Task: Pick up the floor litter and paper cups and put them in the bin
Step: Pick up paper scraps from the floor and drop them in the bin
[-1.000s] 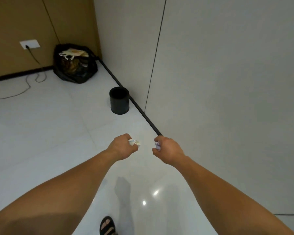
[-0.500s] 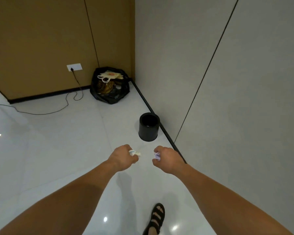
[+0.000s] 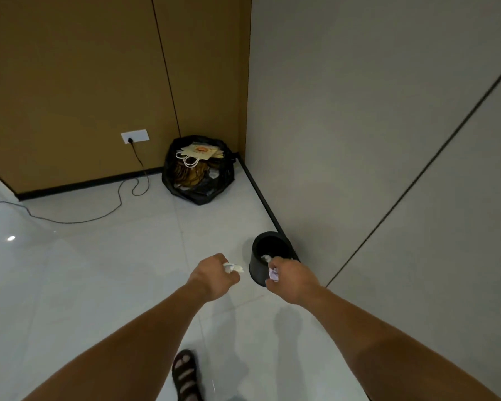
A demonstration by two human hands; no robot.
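Glossy white tiled floor (image 3: 84, 285), black bin (image 3: 268, 261) against grey wall (image 3: 359, 140).

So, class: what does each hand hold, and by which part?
Left hand fists a white paper wad; right hand fists a purplish scrap. Both are crumpled, so no distinct part.

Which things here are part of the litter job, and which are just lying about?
Job:
- crumpled white paper scrap gripped in the left hand
- small pale purple scrap gripped in the right hand
- round black bin by the grey wall

Just lying about:
- open black rubbish bag in the corner
- black cable running from the white wall socket
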